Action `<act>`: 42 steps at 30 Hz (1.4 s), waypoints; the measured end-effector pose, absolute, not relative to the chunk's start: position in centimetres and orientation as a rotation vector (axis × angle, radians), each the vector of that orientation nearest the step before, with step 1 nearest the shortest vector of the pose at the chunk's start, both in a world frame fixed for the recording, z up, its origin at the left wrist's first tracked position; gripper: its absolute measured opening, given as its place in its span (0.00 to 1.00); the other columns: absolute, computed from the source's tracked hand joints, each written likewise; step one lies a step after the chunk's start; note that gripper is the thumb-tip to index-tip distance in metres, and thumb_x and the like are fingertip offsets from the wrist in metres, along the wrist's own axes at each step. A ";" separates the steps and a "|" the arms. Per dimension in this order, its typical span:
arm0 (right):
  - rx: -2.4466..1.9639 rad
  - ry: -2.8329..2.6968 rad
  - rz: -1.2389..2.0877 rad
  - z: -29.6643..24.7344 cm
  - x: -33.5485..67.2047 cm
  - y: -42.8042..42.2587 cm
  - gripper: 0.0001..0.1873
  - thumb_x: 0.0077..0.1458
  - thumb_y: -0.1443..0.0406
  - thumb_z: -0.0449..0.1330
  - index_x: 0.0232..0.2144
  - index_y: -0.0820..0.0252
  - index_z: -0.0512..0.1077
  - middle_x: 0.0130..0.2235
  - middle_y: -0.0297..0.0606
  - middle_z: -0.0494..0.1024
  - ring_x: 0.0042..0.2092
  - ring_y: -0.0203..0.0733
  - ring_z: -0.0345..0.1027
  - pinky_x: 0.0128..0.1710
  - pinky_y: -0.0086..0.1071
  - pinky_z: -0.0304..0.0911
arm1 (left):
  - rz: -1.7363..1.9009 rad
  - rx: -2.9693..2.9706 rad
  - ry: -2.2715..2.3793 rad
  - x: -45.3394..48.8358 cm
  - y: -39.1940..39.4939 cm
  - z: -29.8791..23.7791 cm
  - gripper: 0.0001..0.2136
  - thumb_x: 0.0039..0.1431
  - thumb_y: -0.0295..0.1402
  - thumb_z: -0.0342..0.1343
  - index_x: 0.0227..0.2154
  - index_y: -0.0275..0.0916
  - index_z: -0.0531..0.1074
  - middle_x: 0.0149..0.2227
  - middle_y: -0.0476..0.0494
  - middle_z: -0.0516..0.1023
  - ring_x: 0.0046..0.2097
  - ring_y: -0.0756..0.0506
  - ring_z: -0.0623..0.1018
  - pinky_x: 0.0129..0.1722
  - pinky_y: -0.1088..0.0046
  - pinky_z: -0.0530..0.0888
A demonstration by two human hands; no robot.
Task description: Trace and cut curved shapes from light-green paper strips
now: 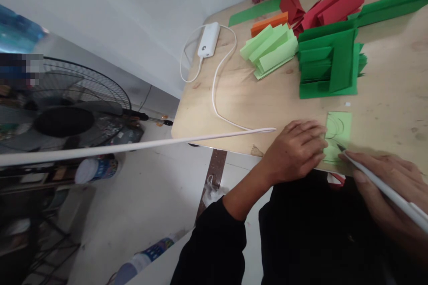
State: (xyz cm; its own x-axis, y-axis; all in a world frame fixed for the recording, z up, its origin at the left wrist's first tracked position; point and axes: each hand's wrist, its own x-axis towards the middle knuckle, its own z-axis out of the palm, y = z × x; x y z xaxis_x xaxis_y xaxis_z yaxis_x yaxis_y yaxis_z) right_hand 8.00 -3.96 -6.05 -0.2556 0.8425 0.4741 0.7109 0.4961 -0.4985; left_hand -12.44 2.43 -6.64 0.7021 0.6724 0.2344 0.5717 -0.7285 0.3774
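Observation:
A small light green paper (344, 131) lies near the table's front edge, with curved dark lines drawn on its upper part. My left hand (297, 149) is at its left edge, fingers bent and close together, holding the paper against the table; the thumb is hidden. In my right hand (394, 182) is a white pen (381, 185), gripped between thumb and fingers. The pen's dark tip is at the lower half of the paper, beside a curved line.
Folded light green paper (272, 49), dark green paper (329, 64), red paper (331, 6) and orange paper (269, 23) lie further back. A white power bank (209, 40) has a white cable (217, 98) crossing the table's left side. A fan (63, 111) stands left, off the table.

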 end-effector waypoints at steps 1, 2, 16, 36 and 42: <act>-1.269 -2.028 0.239 -6.0 8.0 -3.9 0.22 0.52 0.70 0.58 0.51 0.55 0.70 0.42 0.42 0.79 0.43 0.48 0.74 0.48 0.44 0.63 | 0.540 2.630 0.985 -12.4 2.4 -6.7 0.15 0.65 0.36 0.45 0.45 0.35 0.73 0.57 0.38 0.71 0.63 0.44 0.63 0.62 0.60 0.59; -1.263 -2.026 0.238 -6.0 7.9 -3.9 0.22 0.52 0.70 0.58 0.51 0.55 0.70 0.42 0.42 0.79 0.43 0.49 0.74 0.48 0.44 0.63 | 0.556 2.626 0.983 -12.4 2.4 -6.7 0.15 0.65 0.36 0.44 0.45 0.35 0.73 0.57 0.39 0.71 0.63 0.44 0.63 0.62 0.60 0.59; -1.273 -2.001 0.288 -5.9 8.1 -4.0 0.22 0.52 0.68 0.58 0.51 0.51 0.71 0.42 0.39 0.80 0.44 0.49 0.74 0.48 0.45 0.63 | 0.562 2.641 0.988 -12.4 2.5 -6.8 0.15 0.65 0.37 0.45 0.43 0.37 0.75 0.56 0.40 0.71 0.61 0.42 0.65 0.61 0.58 0.61; -1.347 -2.011 0.175 -6.2 8.1 -3.4 0.24 0.55 0.66 0.57 0.54 0.50 0.68 0.47 0.38 0.79 0.47 0.49 0.73 0.53 0.46 0.63 | 0.643 2.646 0.974 -12.4 2.4 -6.8 0.16 0.65 0.37 0.44 0.42 0.36 0.76 0.54 0.41 0.73 0.60 0.44 0.66 0.62 0.62 0.60; -1.320 -2.027 0.160 -6.2 8.0 -3.2 0.25 0.54 0.68 0.57 0.56 0.50 0.67 0.46 0.39 0.78 0.46 0.48 0.73 0.51 0.45 0.63 | 0.678 2.640 0.982 -12.4 2.3 -6.7 0.16 0.65 0.36 0.45 0.42 0.36 0.76 0.54 0.40 0.73 0.60 0.44 0.66 0.63 0.64 0.59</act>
